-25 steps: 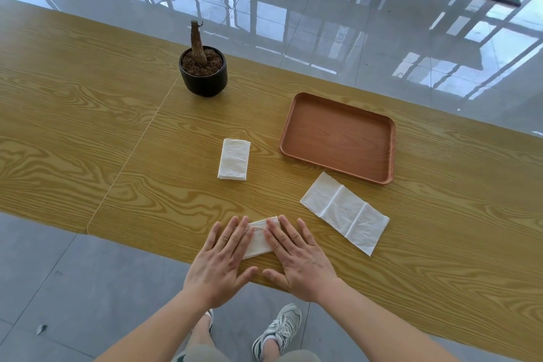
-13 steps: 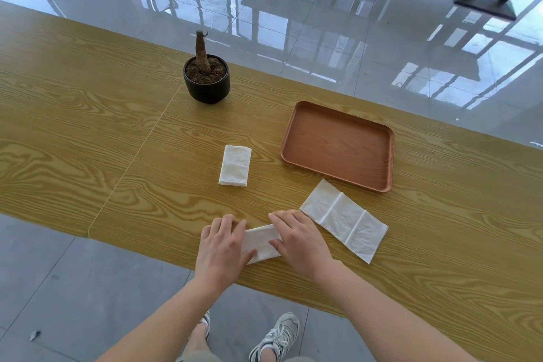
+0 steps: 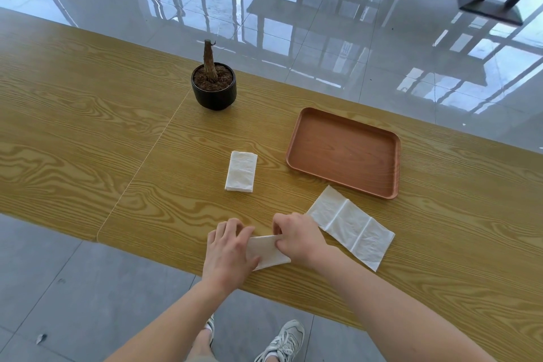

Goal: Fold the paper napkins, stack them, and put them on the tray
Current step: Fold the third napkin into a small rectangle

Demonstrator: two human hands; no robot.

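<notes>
Between both hands, napkin apparently lies left-right

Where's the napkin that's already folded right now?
In the head view, the folded napkin lies on the table, left of the tray, below the potted plant, and apart from both hands.

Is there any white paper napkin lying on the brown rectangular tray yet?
No, the brown rectangular tray holds nothing; the folded white napkin and the unfolded white napkin both lie on the wooden table beside it.
</notes>
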